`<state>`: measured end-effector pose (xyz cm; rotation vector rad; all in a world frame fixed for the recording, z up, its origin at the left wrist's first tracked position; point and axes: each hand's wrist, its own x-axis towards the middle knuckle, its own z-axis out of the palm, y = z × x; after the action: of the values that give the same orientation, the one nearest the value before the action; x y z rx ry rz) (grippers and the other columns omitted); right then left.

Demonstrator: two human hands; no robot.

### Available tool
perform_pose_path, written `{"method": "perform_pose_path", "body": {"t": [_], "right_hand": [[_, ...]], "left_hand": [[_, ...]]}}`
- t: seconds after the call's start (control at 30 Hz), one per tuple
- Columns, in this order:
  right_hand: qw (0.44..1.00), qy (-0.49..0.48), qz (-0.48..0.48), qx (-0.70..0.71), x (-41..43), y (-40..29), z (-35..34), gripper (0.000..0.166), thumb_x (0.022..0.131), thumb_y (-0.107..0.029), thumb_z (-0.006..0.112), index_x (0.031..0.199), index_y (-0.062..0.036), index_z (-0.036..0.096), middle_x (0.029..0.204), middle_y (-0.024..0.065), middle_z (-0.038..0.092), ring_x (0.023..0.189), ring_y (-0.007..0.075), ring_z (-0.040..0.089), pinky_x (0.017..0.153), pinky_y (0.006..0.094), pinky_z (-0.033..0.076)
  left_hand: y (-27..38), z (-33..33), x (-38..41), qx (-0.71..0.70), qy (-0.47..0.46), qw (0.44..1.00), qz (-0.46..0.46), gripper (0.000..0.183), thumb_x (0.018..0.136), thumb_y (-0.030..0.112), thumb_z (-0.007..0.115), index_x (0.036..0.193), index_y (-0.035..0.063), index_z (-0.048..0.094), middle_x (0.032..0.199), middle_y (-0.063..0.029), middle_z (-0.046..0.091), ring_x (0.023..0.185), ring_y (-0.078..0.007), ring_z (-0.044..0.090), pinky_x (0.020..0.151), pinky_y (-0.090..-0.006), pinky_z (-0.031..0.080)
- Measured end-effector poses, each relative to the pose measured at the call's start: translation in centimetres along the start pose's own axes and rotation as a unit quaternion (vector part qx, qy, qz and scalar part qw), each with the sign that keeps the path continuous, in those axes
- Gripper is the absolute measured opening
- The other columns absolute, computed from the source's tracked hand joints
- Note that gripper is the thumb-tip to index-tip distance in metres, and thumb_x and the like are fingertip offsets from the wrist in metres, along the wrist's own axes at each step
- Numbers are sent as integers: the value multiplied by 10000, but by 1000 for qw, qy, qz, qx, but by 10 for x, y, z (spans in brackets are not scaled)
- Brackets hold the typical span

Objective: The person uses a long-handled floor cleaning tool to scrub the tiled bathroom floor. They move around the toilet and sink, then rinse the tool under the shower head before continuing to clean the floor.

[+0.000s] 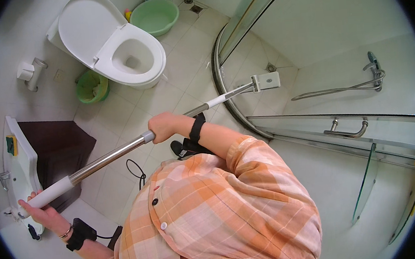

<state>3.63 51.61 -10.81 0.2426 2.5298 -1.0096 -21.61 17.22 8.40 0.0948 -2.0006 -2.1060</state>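
Note:
A mop [108, 157] with a metal telescopic pole and white sleeves runs diagonally across the view. My right hand [163, 127] is closed around the middle of its pole, by a grey collar. At the lower left, my left hand [44, 214] holds the white grip at the upper end, with some fingers hidden behind it. The flat white mop head [268, 81] lies within the shower enclosure, past the curved metal threshold [219, 73]. Both wrists wear black straps.
A toilet [138, 59] with its lid up stands beside a green basin [155, 17] and a green waste bin [92, 87]. A washbasin [28, 152] is at left. Glass shower doors [303, 121] and a hand shower [373, 65] are at right. A black cable hangs near my shirt.

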Motion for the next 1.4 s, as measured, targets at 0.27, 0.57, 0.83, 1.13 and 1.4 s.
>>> {"method": "perform_pose_path", "body": {"t": [0.27,0.57,0.83,1.13,1.4], "right_hand": [[997,-2,-68,45,22,-59,5,241,663,-296,645,754,-77,683,747,137,665,722,326,643,638,425,512],[992,-4,-112,58,40,-90,3,241,669,-293,659,777,-79,686,777,142,665,756,327,642,676,425,512],[996,18,-67,47,27,-63,0,189,658,-250,657,743,-81,666,759,135,653,757,322,633,672,423,505],[994,59,-83,38,17,-13,-39,259,673,-335,683,752,-89,668,768,119,657,764,322,631,666,418,494],[912,82,222,334,-31,167,-25,668,815,-659,497,889,-6,610,767,172,648,626,325,632,540,421,486]], "left_hand": [[55,-41,52,19,20,997,75,492,935,411,529,1035,-70,502,971,-125,550,944,-259,569,927,-380,464],[93,-71,90,15,-3,995,97,420,941,332,539,1030,-75,495,943,-124,549,928,-260,583,926,-382,474],[59,-39,68,-15,-13,998,60,362,926,276,571,925,-77,488,901,-107,510,951,-246,574,963,-399,490],[68,42,23,12,4,996,85,357,925,270,569,959,-75,485,914,-112,508,926,-259,569,950,-400,480],[86,22,62,-34,-12,998,44,308,918,241,556,938,-57,482,910,-111,523,925,-254,575,931,-379,462]]}}
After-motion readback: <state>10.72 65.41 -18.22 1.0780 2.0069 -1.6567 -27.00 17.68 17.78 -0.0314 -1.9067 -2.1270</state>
